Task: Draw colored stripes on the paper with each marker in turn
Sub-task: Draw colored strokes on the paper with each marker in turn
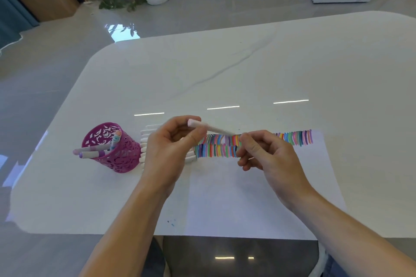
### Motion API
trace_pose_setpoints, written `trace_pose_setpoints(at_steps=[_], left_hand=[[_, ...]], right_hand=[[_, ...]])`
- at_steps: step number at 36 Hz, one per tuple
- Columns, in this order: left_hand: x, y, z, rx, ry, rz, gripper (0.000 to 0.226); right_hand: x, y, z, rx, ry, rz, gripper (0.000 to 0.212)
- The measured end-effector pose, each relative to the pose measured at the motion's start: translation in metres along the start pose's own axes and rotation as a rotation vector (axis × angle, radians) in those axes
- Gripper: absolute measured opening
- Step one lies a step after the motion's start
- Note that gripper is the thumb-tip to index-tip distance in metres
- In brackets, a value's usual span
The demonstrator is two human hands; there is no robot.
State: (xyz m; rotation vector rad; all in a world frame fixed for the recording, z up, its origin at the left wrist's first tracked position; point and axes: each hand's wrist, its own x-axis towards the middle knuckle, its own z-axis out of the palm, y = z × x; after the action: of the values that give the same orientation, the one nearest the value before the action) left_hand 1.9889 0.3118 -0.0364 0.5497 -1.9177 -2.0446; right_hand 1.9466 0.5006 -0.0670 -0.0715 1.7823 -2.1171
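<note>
A white marker (210, 128) with a pale pink end is held above the table between both hands. My left hand (171, 148) pinches its left end. My right hand (267, 155) grips its right end, and the tip is hidden by my fingers. Below lies a white sheet of paper (258, 198) with two rows of short colored stripes (292, 138) along its top edge. A row of white markers (144, 144) lies side by side to the left of the paper, partly hidden behind my left hand.
A magenta cut-out pen cup (121, 157) stands left of the marker row with three markers (90, 152) leaning out of it. The white marble table (247, 74) spreads far beyond. A few small ink specks (171, 222) mark the near edge.
</note>
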Motion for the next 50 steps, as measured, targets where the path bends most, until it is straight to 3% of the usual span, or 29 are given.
trace_pose_setpoints(at_steps=[6,12,22,27,38,50], left_hand=[[0.001,0.008,-0.020,0.106,0.209,0.217,0.012],[-0.002,0.017,-0.043,0.428,0.389,0.416,0.018],[-0.008,0.023,-0.065,0.623,0.486,0.606,0.017],[-0.006,0.021,-0.078,0.664,0.521,0.577,0.014],[-0.001,0.015,-0.100,0.830,0.528,0.304,0.010],[-0.001,0.012,-0.094,0.940,0.517,0.286,0.006]], right_hand=[[-0.003,0.007,0.006,-0.158,-0.057,-0.021,0.029],[-0.003,0.012,0.010,-0.210,-0.060,-0.021,0.033],[-0.006,0.015,0.013,-0.210,-0.068,-0.017,0.034],[-0.006,0.016,0.013,-0.238,-0.086,-0.018,0.034],[-0.003,0.016,0.009,-0.257,-0.077,-0.032,0.037],[0.002,0.020,0.007,-0.260,-0.063,-0.009,0.037]])
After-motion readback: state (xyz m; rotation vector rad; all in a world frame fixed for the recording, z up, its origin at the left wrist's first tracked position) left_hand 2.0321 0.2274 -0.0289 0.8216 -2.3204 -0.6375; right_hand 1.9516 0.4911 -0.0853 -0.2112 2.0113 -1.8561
